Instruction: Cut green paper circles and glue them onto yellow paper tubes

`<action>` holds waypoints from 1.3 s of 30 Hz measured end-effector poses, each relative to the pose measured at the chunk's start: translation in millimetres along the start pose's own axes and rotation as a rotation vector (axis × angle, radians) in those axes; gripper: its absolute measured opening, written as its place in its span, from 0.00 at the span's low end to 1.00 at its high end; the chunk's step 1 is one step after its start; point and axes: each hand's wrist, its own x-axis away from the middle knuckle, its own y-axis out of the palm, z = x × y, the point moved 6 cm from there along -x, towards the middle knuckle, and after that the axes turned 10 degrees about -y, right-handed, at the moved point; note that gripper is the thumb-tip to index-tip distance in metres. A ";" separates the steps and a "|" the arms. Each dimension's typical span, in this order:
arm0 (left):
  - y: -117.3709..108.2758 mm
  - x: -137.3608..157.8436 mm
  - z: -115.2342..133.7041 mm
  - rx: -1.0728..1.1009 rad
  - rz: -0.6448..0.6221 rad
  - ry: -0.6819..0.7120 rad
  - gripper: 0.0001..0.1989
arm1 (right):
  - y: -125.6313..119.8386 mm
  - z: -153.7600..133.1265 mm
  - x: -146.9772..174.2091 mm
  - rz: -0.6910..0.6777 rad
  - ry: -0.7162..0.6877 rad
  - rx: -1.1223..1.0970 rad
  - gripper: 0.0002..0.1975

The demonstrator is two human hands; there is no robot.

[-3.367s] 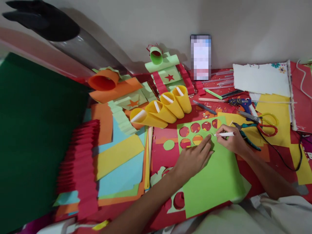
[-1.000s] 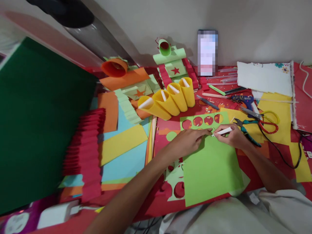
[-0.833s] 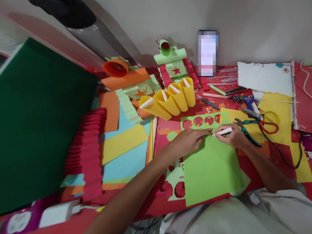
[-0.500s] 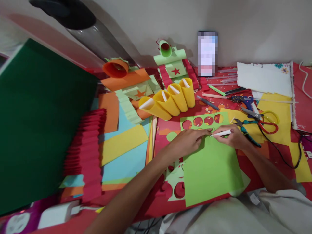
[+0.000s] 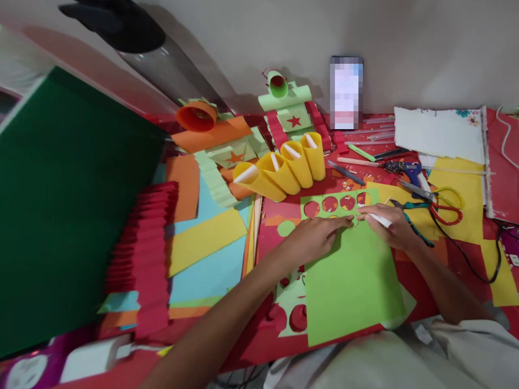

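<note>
A bright green sheet of paper (image 5: 351,286) lies before me, with a row of round holes near its top edge. My left hand (image 5: 318,235) rests on it, holding nothing. Its index finger is stretched out and touches the paper beside a faint round outline. My right hand (image 5: 389,224) is closed around a slim white pen (image 5: 380,219), with its tip near the last hole of the row; the tip is too small to make out. A loose green paper disc (image 5: 286,228) lies left of the sheet. Pliers (image 5: 417,227) and scissors (image 5: 432,197) lie just right of my right hand.
Yellow paper tubes (image 5: 279,173) stand behind the sheet, near a green paper figure (image 5: 290,111). A phone (image 5: 346,94) leans on the wall. A blue glue gun (image 5: 409,168) lies right. Coloured papers (image 5: 206,243) and a dark green panel (image 5: 73,205) are left.
My right hand has moved the pen slightly up and right, and the pen now slants down to the right. A curved outline shows by my left fingertip. My left hand has stayed in place.
</note>
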 end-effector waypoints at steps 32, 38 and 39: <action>63.7 30.8 81.5 -0.693 0.302 -0.021 0.23 | 25.9 26.4 -17.5 -0.139 0.348 -0.346 0.10; 64.6 29.8 82.6 -0.620 0.289 -0.043 0.23 | 29.8 23.2 -27.4 -0.306 0.249 -0.212 0.11; 65.5 29.6 82.4 -0.597 0.284 -0.049 0.23 | 29.8 22.5 -28.8 -0.325 0.238 -0.195 0.11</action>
